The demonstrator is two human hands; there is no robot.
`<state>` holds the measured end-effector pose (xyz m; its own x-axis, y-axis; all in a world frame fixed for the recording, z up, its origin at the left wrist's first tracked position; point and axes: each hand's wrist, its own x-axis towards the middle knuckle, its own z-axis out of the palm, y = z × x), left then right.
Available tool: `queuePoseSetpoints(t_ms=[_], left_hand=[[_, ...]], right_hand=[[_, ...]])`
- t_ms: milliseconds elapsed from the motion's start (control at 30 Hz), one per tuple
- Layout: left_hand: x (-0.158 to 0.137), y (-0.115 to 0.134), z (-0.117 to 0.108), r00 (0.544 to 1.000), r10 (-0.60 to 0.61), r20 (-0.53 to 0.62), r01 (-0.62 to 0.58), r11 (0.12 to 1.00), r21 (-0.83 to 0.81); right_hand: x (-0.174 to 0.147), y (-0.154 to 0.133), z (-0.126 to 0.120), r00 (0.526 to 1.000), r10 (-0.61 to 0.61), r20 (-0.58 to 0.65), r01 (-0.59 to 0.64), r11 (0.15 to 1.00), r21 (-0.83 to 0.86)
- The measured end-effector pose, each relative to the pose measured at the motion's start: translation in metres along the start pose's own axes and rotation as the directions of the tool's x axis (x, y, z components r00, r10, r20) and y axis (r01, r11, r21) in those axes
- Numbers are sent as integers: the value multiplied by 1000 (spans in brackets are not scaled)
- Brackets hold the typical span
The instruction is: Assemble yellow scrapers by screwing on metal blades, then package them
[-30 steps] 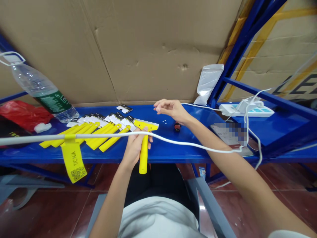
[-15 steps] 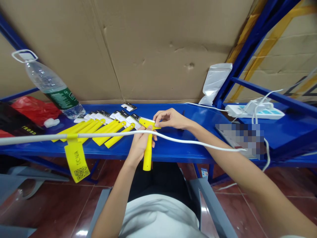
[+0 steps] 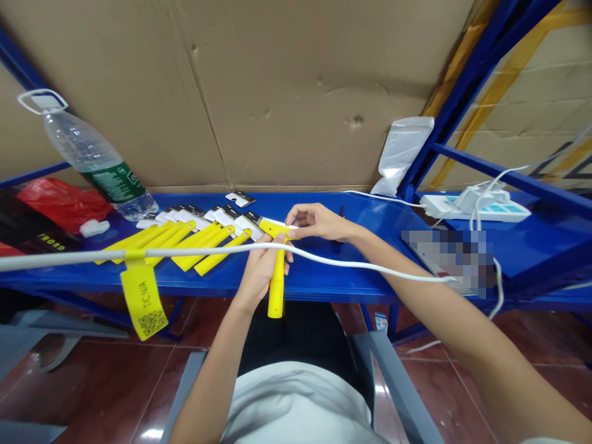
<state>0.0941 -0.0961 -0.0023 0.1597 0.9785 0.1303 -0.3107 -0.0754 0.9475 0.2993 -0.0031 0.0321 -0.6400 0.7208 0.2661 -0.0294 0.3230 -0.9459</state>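
A yellow T-shaped scraper [image 3: 276, 290] is held over the front edge of the blue table, its handle pointing down toward my lap. My left hand [image 3: 259, 268] is closed around its neck, just below the wide head. At the right end of the head, my right hand [image 3: 319, 221] has thumb and fingers pinched on it. A pale strip shows along the head's upper edge. Left of my hands lies a row of several more yellow scrapers [image 3: 222, 251], with black-and-white cards [image 3: 247, 223] at their far ends.
A water bottle [image 3: 104, 163] leans at the back left beside a red plastic bag [image 3: 65, 200]. A white cable [image 3: 342, 260] with a yellow tag [image 3: 144, 301] crosses in front of my hands. A power strip [image 3: 499, 213] and a flat blurred item [image 3: 444, 262] lie right.
My right thumb has shifted slightly and now covers more of the scraper head's right end. My left hand and the scraper stay put.
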Motion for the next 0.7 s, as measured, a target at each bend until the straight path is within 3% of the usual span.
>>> queuePoseSetpoints(t_ms=[167,700], left_hand=[[0,-1,0,1000,-8,-6,8,1000,-7],[0,0,1,999,-25,-28,24,1000,-3]], right_hand=[[0,1,-1,999,36,23,-37,997,62],[-3,-1,3,997,71,40,-71,997,11]])
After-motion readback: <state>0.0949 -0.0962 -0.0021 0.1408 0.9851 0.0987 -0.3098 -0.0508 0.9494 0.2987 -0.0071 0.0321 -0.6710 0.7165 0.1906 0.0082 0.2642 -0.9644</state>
